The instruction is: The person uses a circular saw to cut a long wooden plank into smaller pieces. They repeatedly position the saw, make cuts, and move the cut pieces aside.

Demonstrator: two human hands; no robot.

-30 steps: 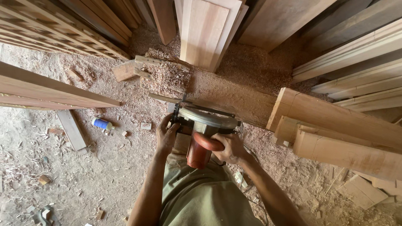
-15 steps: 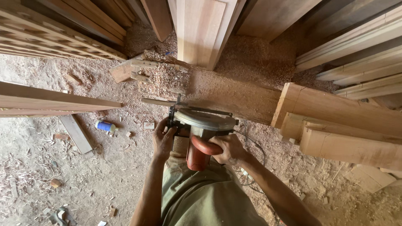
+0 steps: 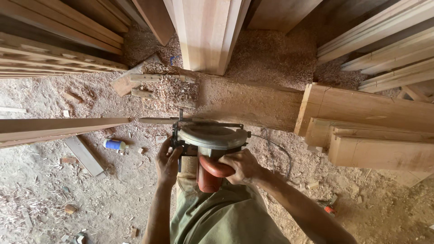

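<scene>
I hold a circular saw (image 3: 211, 143) with a grey blade guard and a red handle, low in front of my body. My right hand (image 3: 244, 166) is closed around the red handle. My left hand (image 3: 168, 163) grips the saw's left side by its black base. A thin wooden strip (image 3: 156, 121) lies just beyond the saw's front edge. A long wooden plank (image 3: 54, 130) reaches in from the left, its end close to the strip. The saw's black cord (image 3: 278, 149) curls over the floor to the right.
Stacked timber blocks (image 3: 370, 131) lie at right, a tall plank (image 3: 205, 31) stands ahead, and lattice panels (image 3: 49, 56) lean at upper left. Sawdust and offcuts (image 3: 162, 88) cover the floor. A small blue and white bottle (image 3: 114, 144) and a flat board (image 3: 83, 156) lie at left.
The view has shifted slightly, and the saw with both hands sits a little lower in it. My grip on the saw is unchanged.
</scene>
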